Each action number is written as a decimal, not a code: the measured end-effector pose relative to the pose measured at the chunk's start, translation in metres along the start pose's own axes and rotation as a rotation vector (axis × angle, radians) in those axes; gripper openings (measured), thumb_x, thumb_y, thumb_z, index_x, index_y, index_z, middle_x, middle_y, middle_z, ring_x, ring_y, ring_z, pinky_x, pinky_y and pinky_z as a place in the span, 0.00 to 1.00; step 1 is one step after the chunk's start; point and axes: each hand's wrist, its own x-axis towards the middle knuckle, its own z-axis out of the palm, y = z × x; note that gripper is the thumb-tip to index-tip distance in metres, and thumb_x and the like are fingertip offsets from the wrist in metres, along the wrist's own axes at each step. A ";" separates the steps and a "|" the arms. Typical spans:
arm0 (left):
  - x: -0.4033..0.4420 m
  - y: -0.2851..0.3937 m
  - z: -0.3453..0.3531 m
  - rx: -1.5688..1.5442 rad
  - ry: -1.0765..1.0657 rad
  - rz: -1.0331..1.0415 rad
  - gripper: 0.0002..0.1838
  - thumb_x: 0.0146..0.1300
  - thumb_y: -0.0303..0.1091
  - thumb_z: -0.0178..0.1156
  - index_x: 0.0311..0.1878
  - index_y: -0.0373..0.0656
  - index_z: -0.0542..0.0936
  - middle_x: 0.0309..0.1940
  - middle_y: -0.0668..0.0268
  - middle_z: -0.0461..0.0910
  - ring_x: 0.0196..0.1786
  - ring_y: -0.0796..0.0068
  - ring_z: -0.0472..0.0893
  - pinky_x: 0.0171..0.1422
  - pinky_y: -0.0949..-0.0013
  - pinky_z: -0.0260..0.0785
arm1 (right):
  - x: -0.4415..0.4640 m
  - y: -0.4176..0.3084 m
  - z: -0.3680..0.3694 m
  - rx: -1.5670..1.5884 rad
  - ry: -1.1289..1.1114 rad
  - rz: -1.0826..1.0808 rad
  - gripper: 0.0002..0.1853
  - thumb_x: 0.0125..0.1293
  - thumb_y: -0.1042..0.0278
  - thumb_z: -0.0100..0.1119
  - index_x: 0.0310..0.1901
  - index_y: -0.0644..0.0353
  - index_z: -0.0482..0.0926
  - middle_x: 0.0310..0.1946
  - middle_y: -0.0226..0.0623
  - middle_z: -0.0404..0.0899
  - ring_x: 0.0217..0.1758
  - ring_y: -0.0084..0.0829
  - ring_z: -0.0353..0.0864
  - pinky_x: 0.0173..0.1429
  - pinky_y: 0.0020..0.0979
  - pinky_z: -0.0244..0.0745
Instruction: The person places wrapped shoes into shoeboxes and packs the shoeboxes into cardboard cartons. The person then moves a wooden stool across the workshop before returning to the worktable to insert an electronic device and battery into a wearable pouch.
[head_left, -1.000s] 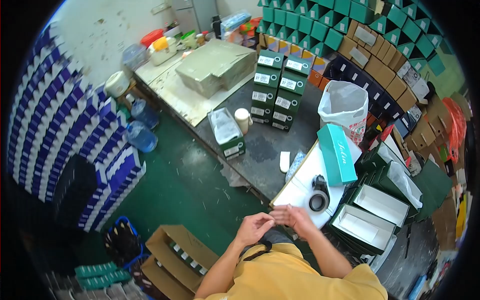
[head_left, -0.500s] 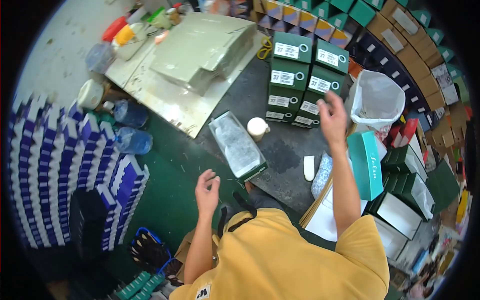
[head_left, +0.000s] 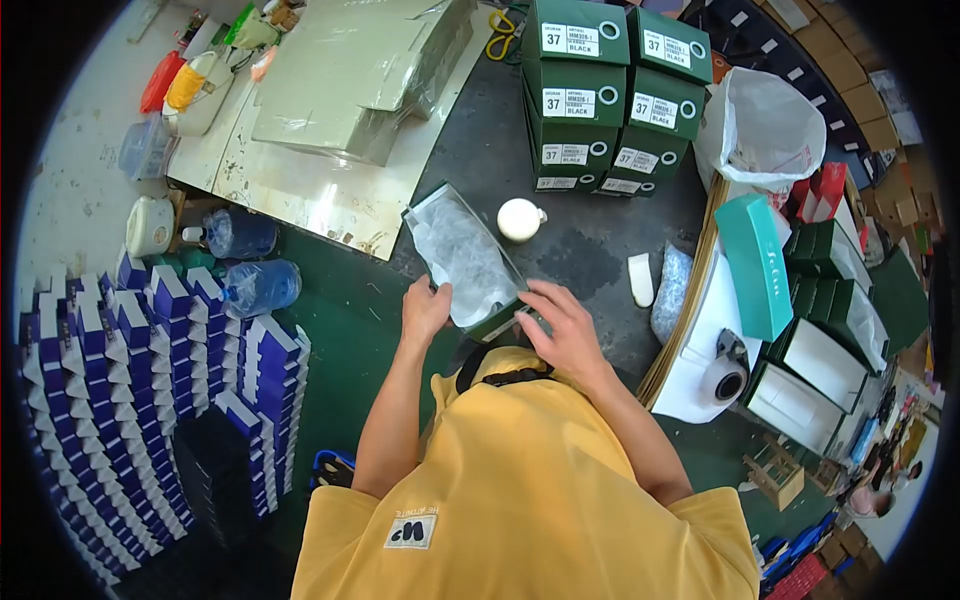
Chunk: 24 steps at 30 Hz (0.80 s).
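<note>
An open dark green shoe box (head_left: 500,323) lies at the table's near edge, lined with white tissue paper (head_left: 465,262) that hides whatever is inside. My left hand (head_left: 427,310) is closed at the box's left side, thumb and fingers pinching the rim and perhaps the tissue edge. At the near right corner, my right hand (head_left: 563,325) has its fingers and thumb apart, with the fingertips at the rim. Just beyond the box stands a round white container (head_left: 520,220). A small white flat piece (head_left: 640,280) lies to the right of it.
Stacked green boxes (head_left: 575,95) labelled 37 stand at the back. A plastic-wrapped bundle (head_left: 340,90) sits back left near yellow scissors (head_left: 498,35). On the right are a white-lined bin (head_left: 765,130), a teal box (head_left: 755,265) and a tape roll (head_left: 727,375). Purple-and-white stacks (head_left: 150,370) fill the left.
My right hand has come from the stacked green boxes to the shoe box's near corner. My left hand has moved up onto the box's left side. The view has shifted.
</note>
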 end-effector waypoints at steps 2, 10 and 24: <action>-0.002 -0.003 -0.003 0.070 0.004 0.037 0.18 0.60 0.34 0.59 0.46 0.28 0.80 0.29 0.47 0.86 0.27 0.57 0.88 0.37 0.58 0.81 | 0.020 -0.015 0.016 -0.267 0.084 -0.162 0.12 0.65 0.63 0.67 0.45 0.61 0.85 0.55 0.42 0.81 0.54 0.46 0.82 0.57 0.41 0.79; 0.010 -0.063 0.011 -0.038 -0.042 0.055 0.34 0.69 0.43 0.58 0.74 0.36 0.67 0.39 0.47 0.85 0.42 0.55 0.88 0.46 0.57 0.80 | 0.074 -0.014 0.119 -0.692 -0.658 0.327 0.33 0.54 0.62 0.71 0.60 0.65 0.71 0.54 0.53 0.80 0.54 0.51 0.84 0.57 0.44 0.81; 0.015 -0.103 0.014 -0.139 0.153 0.281 0.38 0.67 0.42 0.62 0.76 0.37 0.64 0.63 0.48 0.76 0.56 0.53 0.81 0.59 0.57 0.74 | 0.127 -0.064 0.016 0.189 -0.557 0.441 0.24 0.60 0.70 0.67 0.59 0.60 0.79 0.50 0.34 0.84 0.55 0.26 0.79 0.62 0.30 0.73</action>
